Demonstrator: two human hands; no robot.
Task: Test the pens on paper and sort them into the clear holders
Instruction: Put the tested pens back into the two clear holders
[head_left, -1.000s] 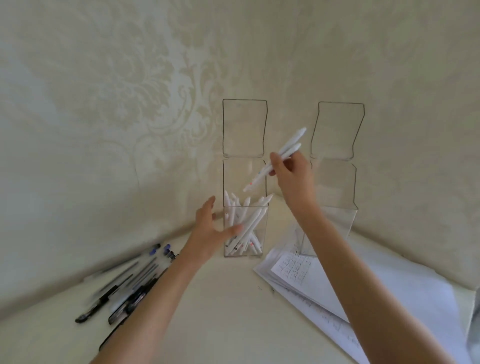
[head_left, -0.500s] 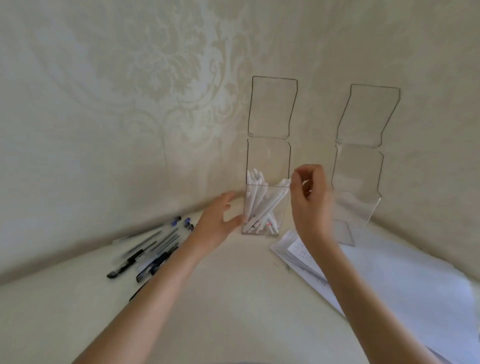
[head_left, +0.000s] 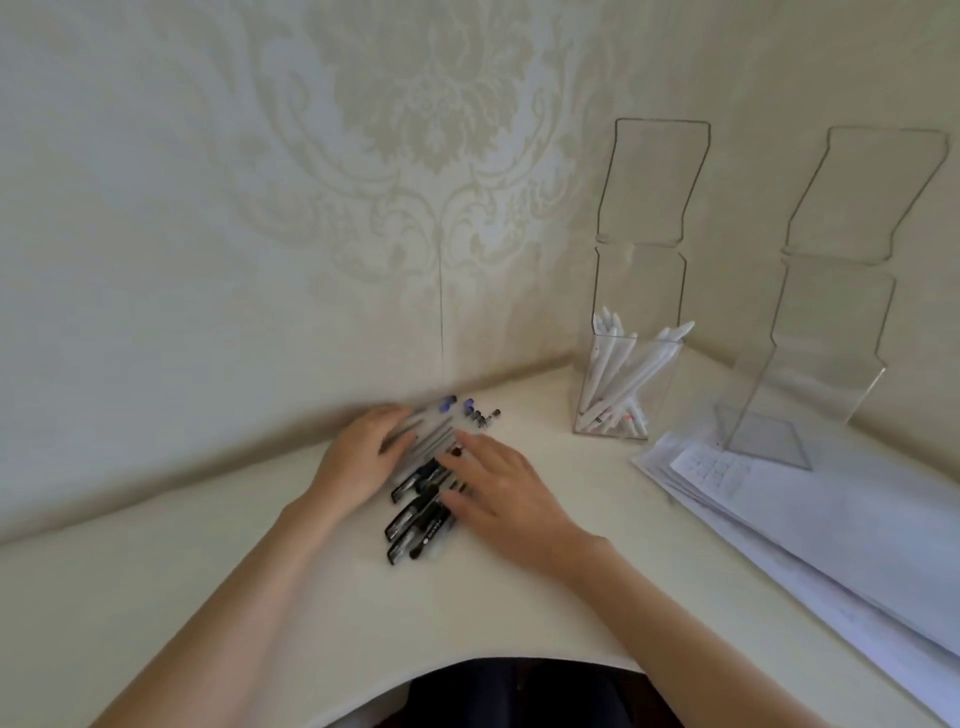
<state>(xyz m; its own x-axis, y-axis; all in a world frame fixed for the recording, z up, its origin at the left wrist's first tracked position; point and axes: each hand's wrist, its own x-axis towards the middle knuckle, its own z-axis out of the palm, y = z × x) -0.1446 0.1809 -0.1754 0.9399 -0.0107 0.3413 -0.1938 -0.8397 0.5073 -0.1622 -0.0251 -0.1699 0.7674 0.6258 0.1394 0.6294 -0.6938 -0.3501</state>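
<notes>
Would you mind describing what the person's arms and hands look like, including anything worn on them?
The left forearm and right forearm are bare to the frame's edge, with no sleeves showing. The left hand and right hand wear no gloves; no watch, bracelet or ring is visible.

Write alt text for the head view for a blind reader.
A left hand and right hand rest on a pile of dark pens on a white desk. Further right, one clear holder holds white pens; an empty holder stands by papers.
</notes>
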